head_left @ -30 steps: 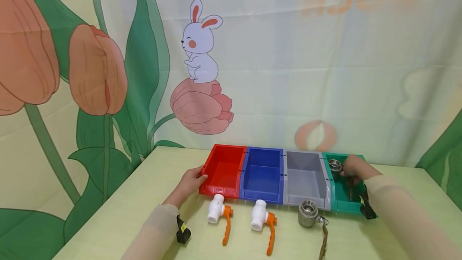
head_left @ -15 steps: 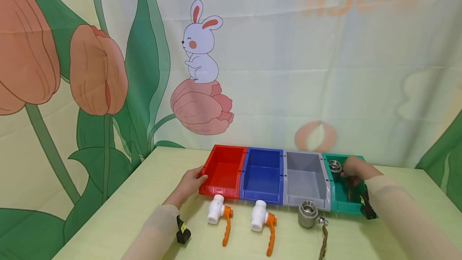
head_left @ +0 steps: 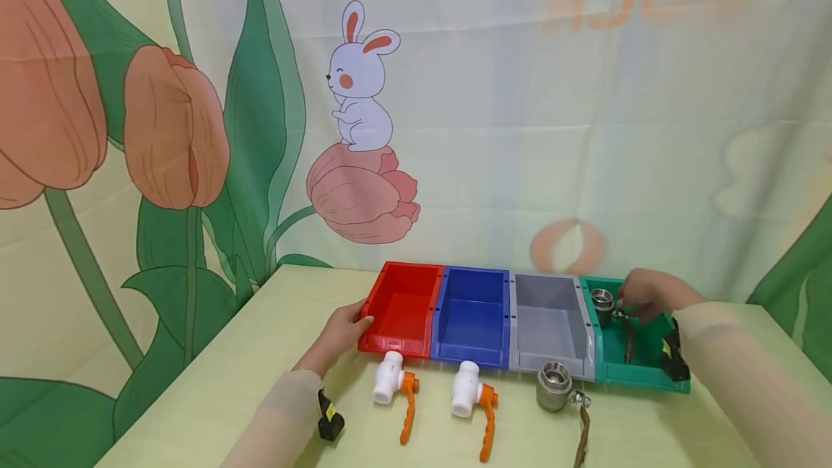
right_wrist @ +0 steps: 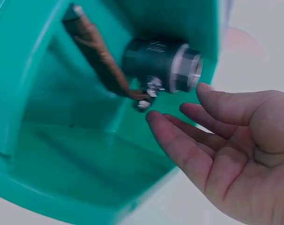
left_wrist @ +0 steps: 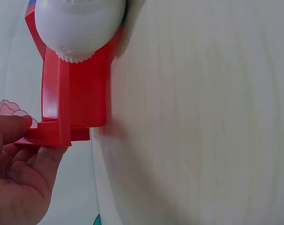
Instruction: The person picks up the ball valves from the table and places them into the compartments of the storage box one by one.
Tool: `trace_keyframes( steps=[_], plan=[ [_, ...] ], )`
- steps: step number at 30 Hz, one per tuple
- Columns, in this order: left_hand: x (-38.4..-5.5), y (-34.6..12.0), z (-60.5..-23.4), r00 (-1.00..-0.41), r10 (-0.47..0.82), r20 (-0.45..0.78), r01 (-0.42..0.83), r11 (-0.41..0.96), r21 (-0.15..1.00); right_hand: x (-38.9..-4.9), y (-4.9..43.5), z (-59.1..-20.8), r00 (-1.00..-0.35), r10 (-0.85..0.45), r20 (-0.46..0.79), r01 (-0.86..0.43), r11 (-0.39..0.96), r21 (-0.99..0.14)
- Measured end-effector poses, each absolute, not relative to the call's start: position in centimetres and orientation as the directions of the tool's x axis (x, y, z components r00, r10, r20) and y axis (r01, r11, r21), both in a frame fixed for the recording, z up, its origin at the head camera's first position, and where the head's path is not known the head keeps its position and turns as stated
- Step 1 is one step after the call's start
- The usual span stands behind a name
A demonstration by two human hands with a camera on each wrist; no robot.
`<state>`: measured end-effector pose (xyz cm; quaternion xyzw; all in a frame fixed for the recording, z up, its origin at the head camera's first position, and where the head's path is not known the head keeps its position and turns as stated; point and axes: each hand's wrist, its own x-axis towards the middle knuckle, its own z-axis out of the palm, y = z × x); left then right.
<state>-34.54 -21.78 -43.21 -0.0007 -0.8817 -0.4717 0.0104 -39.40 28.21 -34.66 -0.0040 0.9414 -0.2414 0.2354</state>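
Note:
My left hand grips the left wall of the red bin, the thumb on top and the curled fingers underneath, as the left wrist view shows. At the far right, my right hand is over the green bin with its fingers spread and nothing between them. A metal ball valve stands inside that bin against its left wall, its brownish lever pointing toward the bin's front. In the right wrist view, the fingertips and thumb are close to the valve but apart from it.
A blue bin and a grey bin join the red and green ones in a row. In front lie two white plastic ball valves with orange levers and another metal ball valve. A printed curtain hangs behind.
My right hand has let go of the metal ball valve in the green bin and drawn up and to the right. The left hand has stayed on the red bin.

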Motion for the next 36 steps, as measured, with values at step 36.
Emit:
trace_keyframes(
  steps=[36],
  plan=[
    [-34.6, -21.2, -43.2, -0.998, -0.061, 0.024, -0.013, 0.539, 0.842, -27.2, 26.2, -38.5, -0.907, -0.350, -0.234, -0.069, 0.672, -0.737]
  ],
)
